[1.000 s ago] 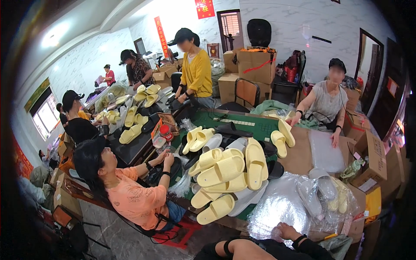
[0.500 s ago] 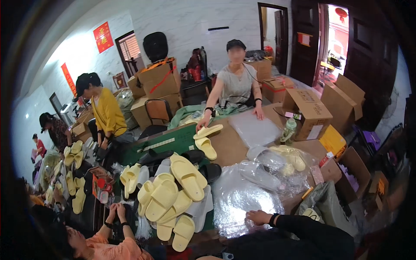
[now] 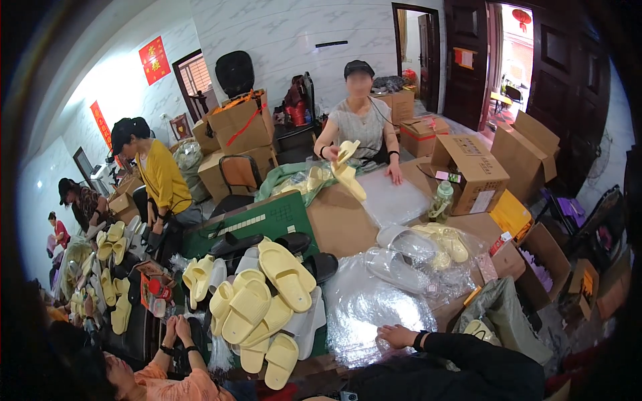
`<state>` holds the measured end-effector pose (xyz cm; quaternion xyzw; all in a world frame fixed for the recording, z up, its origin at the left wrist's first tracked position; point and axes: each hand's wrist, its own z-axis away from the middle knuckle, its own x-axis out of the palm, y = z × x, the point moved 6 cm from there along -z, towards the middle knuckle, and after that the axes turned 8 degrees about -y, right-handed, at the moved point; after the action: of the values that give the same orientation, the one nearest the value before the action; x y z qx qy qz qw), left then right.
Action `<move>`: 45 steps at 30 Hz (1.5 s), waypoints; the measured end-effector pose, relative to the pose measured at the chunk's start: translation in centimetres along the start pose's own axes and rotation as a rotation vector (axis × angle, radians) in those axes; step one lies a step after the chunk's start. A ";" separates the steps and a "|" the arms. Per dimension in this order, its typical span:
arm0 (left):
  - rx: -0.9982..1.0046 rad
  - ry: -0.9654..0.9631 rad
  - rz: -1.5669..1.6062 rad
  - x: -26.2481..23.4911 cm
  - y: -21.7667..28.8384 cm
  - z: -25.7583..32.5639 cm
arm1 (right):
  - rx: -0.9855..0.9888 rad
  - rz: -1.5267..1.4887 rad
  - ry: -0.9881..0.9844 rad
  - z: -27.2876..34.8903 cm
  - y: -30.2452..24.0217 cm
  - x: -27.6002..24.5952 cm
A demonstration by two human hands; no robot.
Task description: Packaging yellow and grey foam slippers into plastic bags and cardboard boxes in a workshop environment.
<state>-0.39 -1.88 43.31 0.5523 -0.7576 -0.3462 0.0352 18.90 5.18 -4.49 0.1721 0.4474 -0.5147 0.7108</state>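
Observation:
My right hand (image 3: pixel 398 336) lies flat, fingers stretched out, on a stack of clear plastic bags (image 3: pixel 364 307). Of my left hand, only a sliver of skin (image 3: pixel 317 398) seems to show at the lower edge, and its fingers are out of sight. Left of the bags is a heap of pale yellow slippers (image 3: pixel 251 307), with grey and black slippers among them. Beyond my right hand, grey slippers (image 3: pixel 404 244) and yellow slippers (image 3: pixel 451 244) lie on and in clear plastic. Across the table a co-worker's hand (image 3: pixel 331 154) holds up a pair of yellow slippers (image 3: pixel 349 175).
Another clear bag stack (image 3: pixel 394 197) lies before the co-worker. A green bottle (image 3: pixel 442 200) and an open cardboard box (image 3: pixel 471 170) stand at the right. A person in orange (image 3: pixel 174 381) sits at my left with hands together. More slippers (image 3: pixel 114 247) cover the far-left table.
The co-worker opposite has lifted the yellow slippers off the table and drawn them up and to the right, toward the far bag stack. My right hand stays in place.

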 end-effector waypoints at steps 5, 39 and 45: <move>-0.012 -0.018 -0.030 0.0 0.1 -0.1 | -0.024 -0.009 0.023 0.7 -0.3 -1.0; -0.057 -0.092 -0.053 -0.1 -0.4 -0.4 | -0.042 -0.002 0.031 0.3 0.6 0.2; -0.058 -0.095 -0.057 -0.2 -0.4 -0.2 | -0.051 0.024 0.008 0.1 0.5 0.3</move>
<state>0.08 -1.89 43.35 0.5551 -0.7320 -0.3949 0.0054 19.45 5.14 -4.74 0.1615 0.4611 -0.4940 0.7192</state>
